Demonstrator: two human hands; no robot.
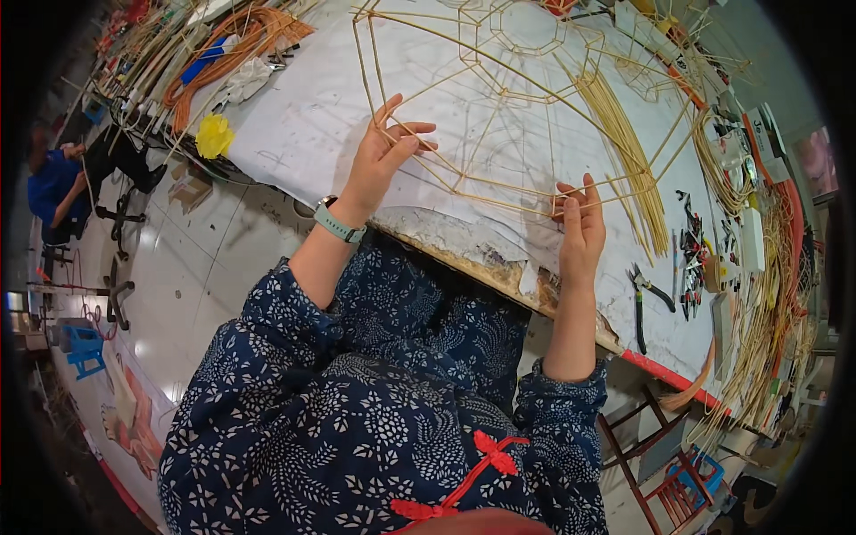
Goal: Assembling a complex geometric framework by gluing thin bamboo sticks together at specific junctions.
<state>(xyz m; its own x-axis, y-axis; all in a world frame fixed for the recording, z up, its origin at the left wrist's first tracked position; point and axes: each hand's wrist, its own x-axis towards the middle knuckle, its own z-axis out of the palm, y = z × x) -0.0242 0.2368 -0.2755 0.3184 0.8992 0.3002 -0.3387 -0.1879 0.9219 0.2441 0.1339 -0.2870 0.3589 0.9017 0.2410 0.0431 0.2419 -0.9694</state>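
A large, open, many-sided bamboo frame (457, 181), made of thin strips joined at the corners, stands over the white-covered table (308, 116). My left hand (385, 160) pinches its near left corner between thumb and fingers, with some fingertips stretched past the strip. At the near right edge, my right hand (581, 223) has its fingers curled around the lower strips. Beyond, smaller bamboo polygons (526, 27) show through the frame. Beneath its right side lies a bundle of loose bamboo strips (629, 165).
Right of my right hand lie black-and-green cutting pliers (649, 299) and a heap of small tools (691, 259). Long strips (758, 321) pile along the right edge. Orange coils (245, 45) and a yellow paper piece (214, 136) are at left. A person (58, 192) is farther left.
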